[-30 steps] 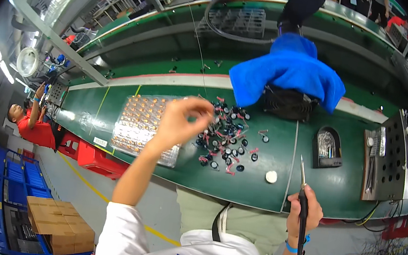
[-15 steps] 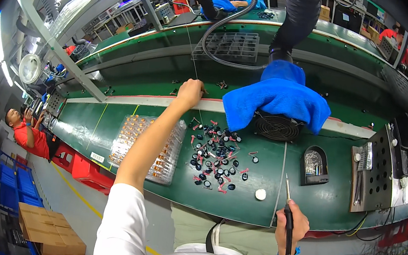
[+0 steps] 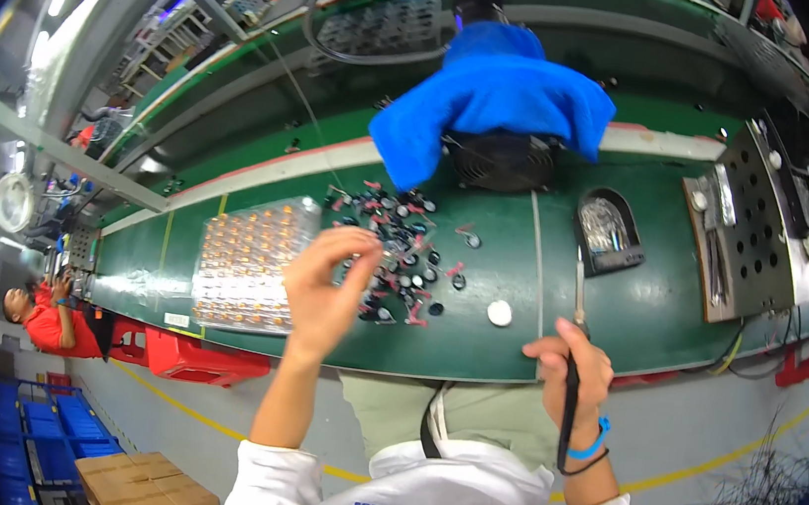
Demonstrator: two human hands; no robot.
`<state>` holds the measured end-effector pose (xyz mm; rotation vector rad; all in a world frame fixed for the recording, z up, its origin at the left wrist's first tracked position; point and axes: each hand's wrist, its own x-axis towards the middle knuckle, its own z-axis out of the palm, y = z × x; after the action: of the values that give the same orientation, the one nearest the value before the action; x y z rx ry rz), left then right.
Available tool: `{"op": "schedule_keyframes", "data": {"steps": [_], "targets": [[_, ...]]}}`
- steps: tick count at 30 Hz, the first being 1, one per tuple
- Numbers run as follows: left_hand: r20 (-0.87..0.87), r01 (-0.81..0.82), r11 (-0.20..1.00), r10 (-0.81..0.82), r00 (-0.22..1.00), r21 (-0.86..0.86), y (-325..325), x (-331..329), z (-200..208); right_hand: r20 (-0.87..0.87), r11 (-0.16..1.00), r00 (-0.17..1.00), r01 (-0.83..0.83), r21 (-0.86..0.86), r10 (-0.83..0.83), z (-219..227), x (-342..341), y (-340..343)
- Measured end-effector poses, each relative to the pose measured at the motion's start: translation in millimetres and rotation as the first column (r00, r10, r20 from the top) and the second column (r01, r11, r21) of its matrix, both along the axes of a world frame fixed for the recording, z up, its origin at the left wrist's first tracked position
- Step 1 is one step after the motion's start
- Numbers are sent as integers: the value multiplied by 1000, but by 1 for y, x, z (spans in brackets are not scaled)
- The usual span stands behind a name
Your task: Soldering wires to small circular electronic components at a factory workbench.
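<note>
My left hand is over the near left side of a loose pile of small round black components with red leads. Its thumb and fingertips come together in a pinch; anything between them is too small to make out. At the bench's near edge, my right hand is closed around the dark handle of a soldering iron. The iron's metal tip points away from me, toward a black open bin with small metal parts. A clear tray with rows of orange-copper parts lies left of the pile.
A fan draped with a blue cloth stands behind the pile. A round white piece lies near the front edge. At right is a perforated metal box. A person in red sits far left, by a red stool.
My left hand has come back from the bench's far rail to the pile, its arm now bent. My right hand still holds the soldering iron, its index finger now stretched leftward. The view has shifted.
</note>
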<state>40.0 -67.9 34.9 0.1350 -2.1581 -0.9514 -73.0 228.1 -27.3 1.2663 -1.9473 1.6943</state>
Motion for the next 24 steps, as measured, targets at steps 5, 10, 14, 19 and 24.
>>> {"op": "schedule_keyframes", "data": {"steps": [5,10,14,19,24], "targets": [[-80,115,992,-111,991,56,73,-17,-24,-51,992,997,-56,115,63,8,-1,-1],[-93,230,973,-226,970,33,92,-29,-33,-120,999,992,-42,26,44,2,-5,-16],[-83,232,971,-236,968,-55,89,-27,-36,-178,994,984,-7,110,27,3,-2,-23],[38,357,896,-360,932,-264,87,-11,-28,-269,956,963,47,289,34,7,2,-17],[154,-32,933,93,984,-359,-7,41,8,-225,970,974,23,242,33,7,3,-17]]}}
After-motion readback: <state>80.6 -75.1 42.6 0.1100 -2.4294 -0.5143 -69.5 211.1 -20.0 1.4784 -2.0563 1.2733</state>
